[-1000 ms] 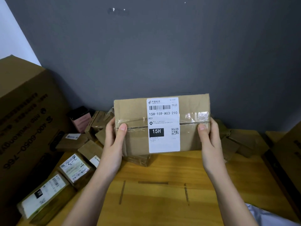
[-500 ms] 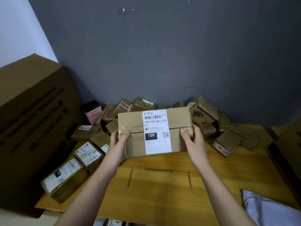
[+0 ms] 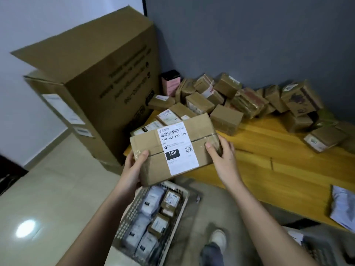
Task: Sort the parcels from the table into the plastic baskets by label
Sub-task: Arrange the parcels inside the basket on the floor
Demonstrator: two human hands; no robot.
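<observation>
Standing over a plastic basket (image 3: 184,192) on the floor, a person holds a taped cardboard parcel (image 3: 172,148) in the air just above its far end, off the near edge of the tabletop (image 3: 278,166). Each end of the box sits in a firm grip: the left hand (image 3: 134,164) wraps the near-left corner with the thumb on top, while the right hand (image 3: 221,150) clasps the opposite end, thumb pressed near the tape seam. Holding it by the ends leaves the white label (image 3: 175,146) uncovered and turned up toward the eyes, its large "15H" block and "15H-159-A03-210" line easy to read, which is likely why the box is tilted rather than level.

Below, the basket already holds grey mailer bags and small brown boxes, so sorting is under way; whether their labels match this one cannot be read. A white shoe (image 3: 218,239) shows on the floor beside it, and a second basket (image 3: 318,252) is partly visible at lower right.

On the tabletop a grey mailer (image 3: 343,208) lies near the right edge. Farther back, a heap of unsorted parcels (image 3: 226,98) is banked against the dark wall, with a tall cardboard carton (image 3: 99,77) standing at the table's left end.
</observation>
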